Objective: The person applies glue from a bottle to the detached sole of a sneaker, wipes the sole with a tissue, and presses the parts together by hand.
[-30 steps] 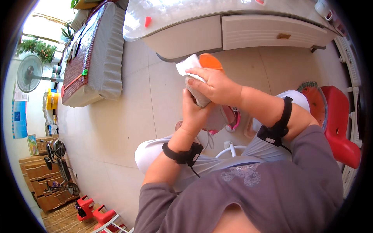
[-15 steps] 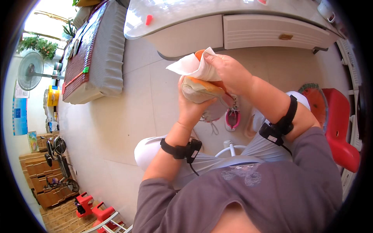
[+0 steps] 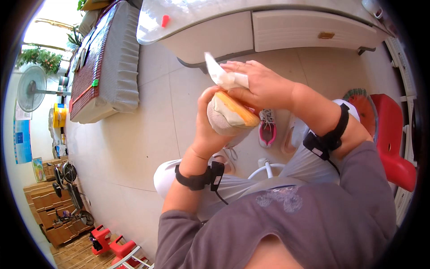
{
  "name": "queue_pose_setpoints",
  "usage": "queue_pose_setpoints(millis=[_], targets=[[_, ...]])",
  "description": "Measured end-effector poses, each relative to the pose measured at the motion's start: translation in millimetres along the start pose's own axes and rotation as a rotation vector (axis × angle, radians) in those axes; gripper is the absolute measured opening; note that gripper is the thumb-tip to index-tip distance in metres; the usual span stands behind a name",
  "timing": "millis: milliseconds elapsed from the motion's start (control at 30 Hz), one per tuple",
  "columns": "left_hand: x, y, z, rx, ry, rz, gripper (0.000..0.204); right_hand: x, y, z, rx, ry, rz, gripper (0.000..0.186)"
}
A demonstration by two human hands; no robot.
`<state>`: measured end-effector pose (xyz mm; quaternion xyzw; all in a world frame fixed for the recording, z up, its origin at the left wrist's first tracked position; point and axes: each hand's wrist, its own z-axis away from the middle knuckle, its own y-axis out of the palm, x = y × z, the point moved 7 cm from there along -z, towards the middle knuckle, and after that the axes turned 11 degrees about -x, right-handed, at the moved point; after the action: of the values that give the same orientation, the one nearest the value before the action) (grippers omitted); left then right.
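My left hand is wrapped round a shoe with a pale mesh upper and a yellow-orange sole. It is held tilted above my knees, toe end toward me. A crumpled white wipe lies under my right hand, pressed against the far part of the sole. The right fingers reach across the wipe, with the thumb bent below it. Beneath my hands on the floor stands a grey sneaker with pink lining, its laces showing. My hands hide the far end of the held shoe.
Ahead is a pale cabinet with a glossy top, a small red cup on it. A red plastic chair stands close at my right. A cloth-draped table and a fan are at the far left.
My right hand has turned over, fingers now stretched out across the shoe with the wipe bunched under them. The shoe has tilted in my left hand, showing its orange edge slanting down to the right.
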<state>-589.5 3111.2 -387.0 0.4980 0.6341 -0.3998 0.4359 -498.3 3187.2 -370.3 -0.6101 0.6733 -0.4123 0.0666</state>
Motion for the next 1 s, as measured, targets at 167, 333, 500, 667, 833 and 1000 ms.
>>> queue_pose_setpoints(millis=[167, 333, 500, 667, 833, 1000], targets=[[-1, -3, 1, 0.005, 0.138, -0.196, 0.088, -20, 41, 19, 0.433, 0.744, -0.728, 0.042], [-6, -3, 4, 0.005, 0.262, -0.365, 0.088, -31, 45, 29, 0.362, 0.959, -0.843, 0.039], [-4, -2, 6, 0.012, 0.241, -0.293, 0.088, -28, 34, 19, 0.342, 0.862, -0.785, 0.033], [-2, 0, 6, 0.022, 0.244, -0.278, 0.087, -35, 27, 14, 0.287, 0.742, -0.408, 0.031], [7, 2, 5, 0.013, 0.085, -0.301, 0.084, -52, 24, 19, 0.202, 0.850, -0.292, 0.031], [10, 6, 4, 0.014, -0.020, -0.274, 0.080, -69, 34, 30, -0.009, 1.063, -0.653, 0.036]])
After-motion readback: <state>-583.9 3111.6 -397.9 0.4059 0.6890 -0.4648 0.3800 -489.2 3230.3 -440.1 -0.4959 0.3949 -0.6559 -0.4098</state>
